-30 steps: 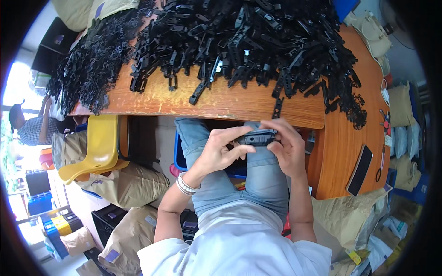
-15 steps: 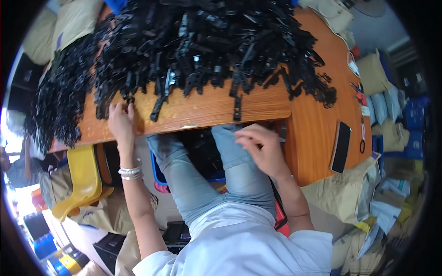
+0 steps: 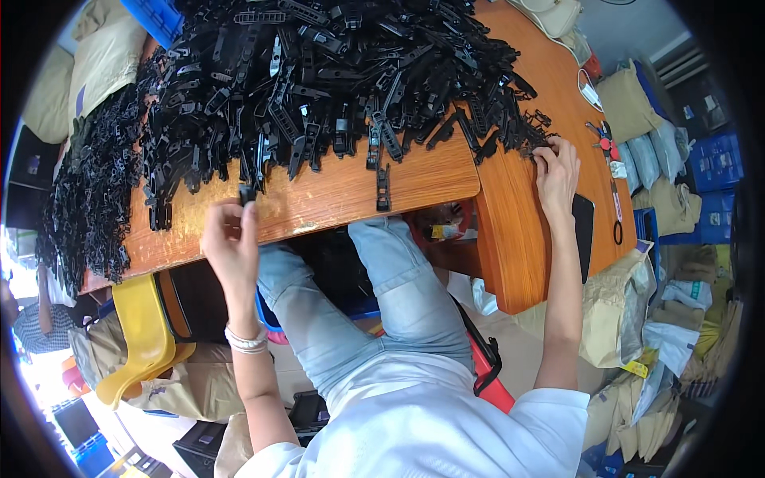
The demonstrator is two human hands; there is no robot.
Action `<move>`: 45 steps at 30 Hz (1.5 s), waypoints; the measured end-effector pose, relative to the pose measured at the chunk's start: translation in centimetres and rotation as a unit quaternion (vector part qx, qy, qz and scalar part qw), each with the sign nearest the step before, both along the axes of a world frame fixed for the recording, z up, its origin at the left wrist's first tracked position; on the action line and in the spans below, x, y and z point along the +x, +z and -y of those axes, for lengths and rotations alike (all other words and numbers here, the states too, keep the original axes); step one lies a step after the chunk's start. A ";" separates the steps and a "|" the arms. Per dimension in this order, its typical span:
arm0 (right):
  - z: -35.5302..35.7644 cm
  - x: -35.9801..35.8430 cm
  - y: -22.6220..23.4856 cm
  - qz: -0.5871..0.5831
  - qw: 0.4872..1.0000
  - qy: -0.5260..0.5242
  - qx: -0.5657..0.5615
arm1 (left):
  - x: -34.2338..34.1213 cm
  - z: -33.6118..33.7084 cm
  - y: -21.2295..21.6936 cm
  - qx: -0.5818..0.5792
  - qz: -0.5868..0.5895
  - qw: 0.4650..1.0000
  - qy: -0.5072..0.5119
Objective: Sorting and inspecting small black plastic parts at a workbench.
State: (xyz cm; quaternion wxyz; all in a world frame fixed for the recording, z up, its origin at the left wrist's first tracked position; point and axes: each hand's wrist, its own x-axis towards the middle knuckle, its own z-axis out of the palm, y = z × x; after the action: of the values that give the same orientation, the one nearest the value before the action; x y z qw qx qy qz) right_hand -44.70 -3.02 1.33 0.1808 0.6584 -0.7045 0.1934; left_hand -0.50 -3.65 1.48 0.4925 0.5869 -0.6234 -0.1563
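A big heap of black plastic clip-like pieces (image 3: 319,88) covers the far part of the wooden table (image 3: 430,175). My left hand (image 3: 231,243) is at the table's near edge, thumb and fingers closed on the lower end of a long black plastic clip (image 3: 248,193). Over on the right, my right hand (image 3: 558,175) has its fingertips pinched together at a small pile of thin black parts (image 3: 532,134); what they hold is too small to make out. Another long black clip (image 3: 383,188) lies alone near the front edge, between my hands.
A second mound of small black parts (image 3: 88,191) spreads at the left. To the right lie a dark phone (image 3: 584,239), scissors (image 3: 617,211) and a red-handled tool (image 3: 606,143). A yellow chair (image 3: 143,334) stands at the left below the table.
My right hand has moved from above my lap out to the small parts on the right. My left hand has come to the long clip at the table edge. The view has shifted.
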 end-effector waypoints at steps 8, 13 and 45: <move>-3.5 8.8 2.5 0.066 0.985 0.129 -0.090 | -9.8 -2.2 0.6 0.426 -0.488 0.704 -0.293; -4.7 13.1 3.3 0.193 0.913 0.358 -0.044 | -12.1 -2.0 0.4 0.477 -0.556 0.588 -0.342; -6.8 16.9 0.3 0.725 0.669 0.145 0.072 | -10.5 -1.5 0.8 0.412 -0.421 0.763 -0.267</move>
State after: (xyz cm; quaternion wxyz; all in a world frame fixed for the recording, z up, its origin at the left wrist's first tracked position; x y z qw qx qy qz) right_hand -27.77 3.76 1.58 -0.4654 0.4154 -0.5212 0.5824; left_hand -10.97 -2.17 2.26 0.3548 0.4183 -0.3604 -0.7545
